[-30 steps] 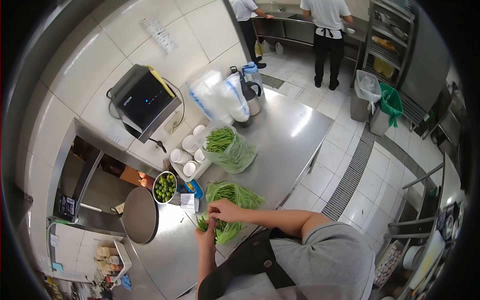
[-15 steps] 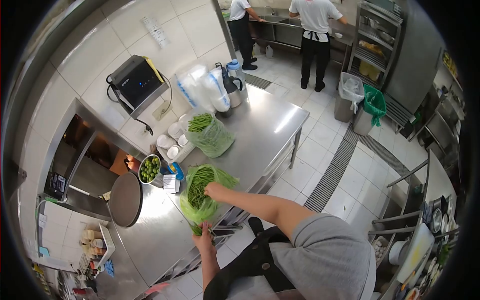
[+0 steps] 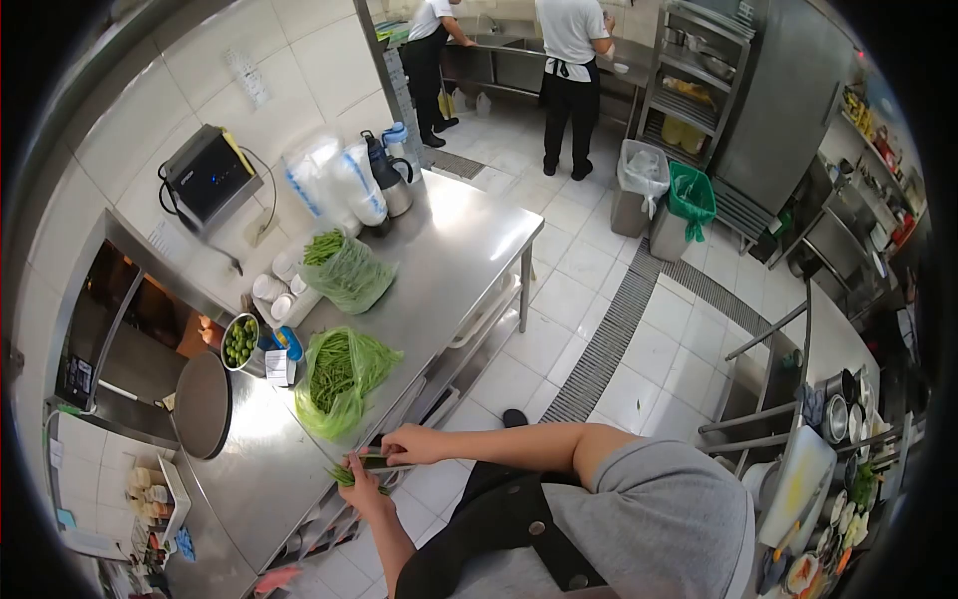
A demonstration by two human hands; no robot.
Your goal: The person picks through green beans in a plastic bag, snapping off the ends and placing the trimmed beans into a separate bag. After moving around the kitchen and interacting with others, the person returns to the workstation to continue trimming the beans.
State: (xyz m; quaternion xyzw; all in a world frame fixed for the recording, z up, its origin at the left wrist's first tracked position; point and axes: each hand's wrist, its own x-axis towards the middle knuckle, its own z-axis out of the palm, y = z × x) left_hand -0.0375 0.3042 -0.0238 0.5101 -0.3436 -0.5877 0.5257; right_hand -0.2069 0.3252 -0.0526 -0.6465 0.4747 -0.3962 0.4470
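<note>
Because the left hand [image 3: 365, 489] curls around green beans [image 3: 344, 476] just beside the table [image 3: 439, 275] and the right hand [image 3: 411, 445], fingers bent, hides any hold, a slackened grip could spill beans.

Commercial kitchen | steel worktable [image 3: 464, 225] | floor grating [image 3: 605, 339] | steel shelf rack [image 3: 685, 112] | aproned workers [image 3: 570, 95]

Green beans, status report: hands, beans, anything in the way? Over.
Left hand holding green beans. Right hand close beside it. Bean-filled green bag on steel counter, beyond both hands. Nothing seen blocking them.
</note>
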